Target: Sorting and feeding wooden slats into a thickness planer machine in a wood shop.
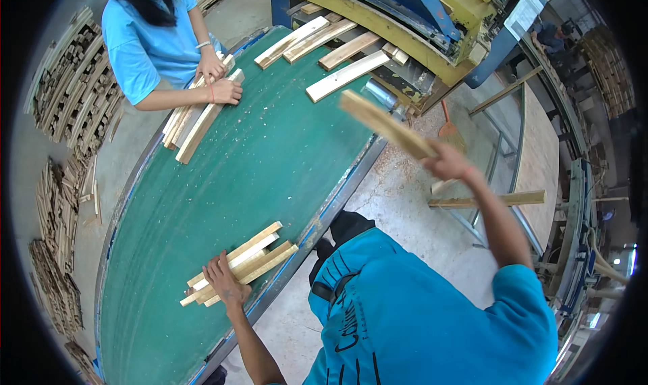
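My right hand [447, 162] is closed on the near end of a wooden board [385, 123], lifted at a slant past the right edge of the green conveyor belt [229, 189]. A cluster of narrow wooden strips [260, 253] lies on the belt's near part. My left hand [226, 280] curls over their left end, its fingers gripping them; the fingers' undersides are hidden. Several loose boards [347, 74] rest side by side on the belt's far end, by the yellow and blue machine [378, 17].
Across the belt, a person in a light blue shirt [145, 44] holds wooden strips [202, 118] with both hands. Stacked wood [74, 88] stands at the left. On the right are a metal-framed table [536, 155], a loose board [486, 200] and an orange broom [451, 130].
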{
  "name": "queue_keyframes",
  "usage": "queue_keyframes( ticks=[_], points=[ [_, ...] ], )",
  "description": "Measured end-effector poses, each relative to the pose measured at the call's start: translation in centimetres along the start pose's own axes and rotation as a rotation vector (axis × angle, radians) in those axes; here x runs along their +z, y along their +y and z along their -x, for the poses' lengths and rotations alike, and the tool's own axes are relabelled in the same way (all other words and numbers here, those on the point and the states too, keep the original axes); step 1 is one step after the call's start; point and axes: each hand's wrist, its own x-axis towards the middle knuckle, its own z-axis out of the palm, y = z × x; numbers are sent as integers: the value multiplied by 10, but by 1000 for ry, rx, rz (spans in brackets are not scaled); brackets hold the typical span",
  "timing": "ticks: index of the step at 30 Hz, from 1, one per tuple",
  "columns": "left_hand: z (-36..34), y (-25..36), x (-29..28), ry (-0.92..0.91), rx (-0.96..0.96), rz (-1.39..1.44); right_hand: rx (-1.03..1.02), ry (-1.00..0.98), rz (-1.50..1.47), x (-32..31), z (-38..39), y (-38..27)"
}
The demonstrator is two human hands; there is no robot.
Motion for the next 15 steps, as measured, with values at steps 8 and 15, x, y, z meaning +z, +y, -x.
queue_keyframes(
  ticks=[8,15],
  points=[
    [-32,70,-2,2,119,78,-485,-27,150,161,-74,-94],
    [-46,118,-15,-116,259,8,-817,-169,93,213,-105,-159]
  ],
)
